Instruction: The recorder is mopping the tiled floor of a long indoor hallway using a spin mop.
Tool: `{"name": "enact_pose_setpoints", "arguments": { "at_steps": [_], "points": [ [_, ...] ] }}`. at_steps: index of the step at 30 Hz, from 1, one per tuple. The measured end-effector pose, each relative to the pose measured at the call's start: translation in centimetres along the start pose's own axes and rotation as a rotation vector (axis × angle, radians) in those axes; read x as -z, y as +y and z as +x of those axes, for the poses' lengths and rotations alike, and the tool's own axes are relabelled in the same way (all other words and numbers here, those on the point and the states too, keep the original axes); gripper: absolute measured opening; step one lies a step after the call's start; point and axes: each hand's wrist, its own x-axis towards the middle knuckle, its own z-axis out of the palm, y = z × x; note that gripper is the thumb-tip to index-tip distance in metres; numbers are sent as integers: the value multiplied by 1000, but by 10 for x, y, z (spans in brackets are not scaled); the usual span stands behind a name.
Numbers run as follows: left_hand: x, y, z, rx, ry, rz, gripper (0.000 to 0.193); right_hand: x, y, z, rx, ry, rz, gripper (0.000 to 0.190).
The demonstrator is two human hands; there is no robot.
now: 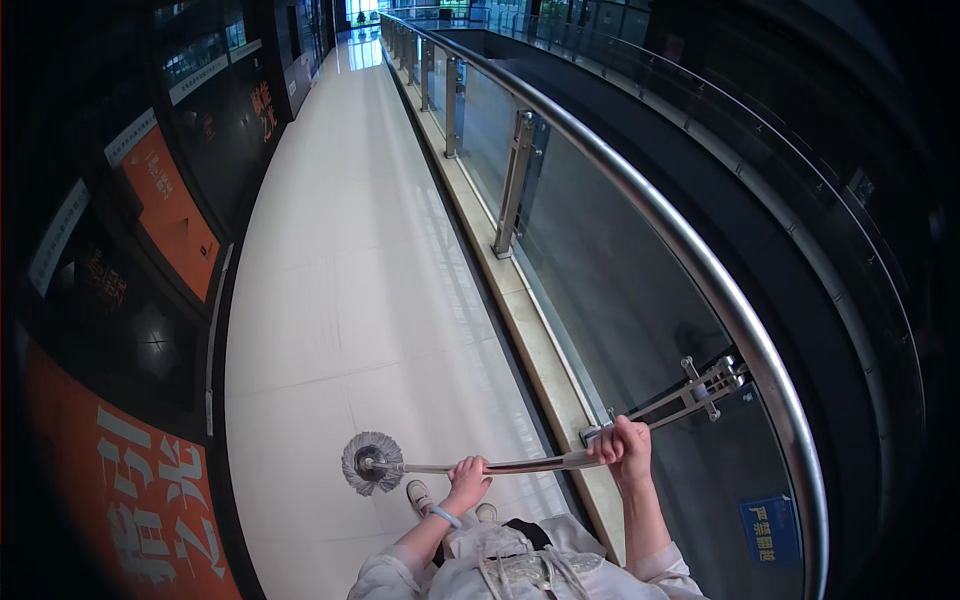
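Observation:
A round spin mop's grey string head (373, 463) rests on the pale tiled floor, to the left of my shoes. Its metal handle (525, 466) runs from there to the right, across the front of my body. My left hand (469, 480) is wrapped around the lower part of the handle, with a light bracelet on the wrist. Farther up, my right hand (624, 447) grips the handle near its grey upper sleeve (581, 460), close to the glass railing. The handle's end is hidden behind my right hand.
On the right stands a railing with a steel handrail (720, 277), glass panels (615, 217) and metal posts (514, 184) on a stone curb (517, 296). Dark shopfronts with an orange panel (169, 202) line the left. The glossy corridor floor (337, 225) stretches ahead.

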Motion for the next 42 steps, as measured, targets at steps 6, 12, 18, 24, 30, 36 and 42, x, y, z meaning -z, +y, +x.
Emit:
{"name": "enact_pose_setpoints", "arguments": {
  "at_steps": [6, 12, 18, 24, 30, 36, 42],
  "points": [
    [-25, -137, -79, 418, -12, 24, 61, -14, 144, -37, -570, -125, 116, 50],
    [-25, -119, -91, 513, -123, 47, 80, -20, 129, -46, -488, -153, 52, 50],
    [-26, -5, -24, -72, -342, -97, 67, 13, -7, -21, -85, 45, -79, 48],
    [-9, 18, -35, -371, -244, -351, 42, 11, -45, -34, 264, 326, -347, 43],
    [46, -87, -106, -135, -61, -243, 32, -99, 36, -63, 19, -76, -464, 35],
    [104, -252, -246, 414, 188, -82, 50, -228, 181, -123, -587, -550, -801, 53],
    [147, -318, -337, 725, 282, -66, 69, -329, 358, -174, -734, -975, -931, 44]
  ]
}}
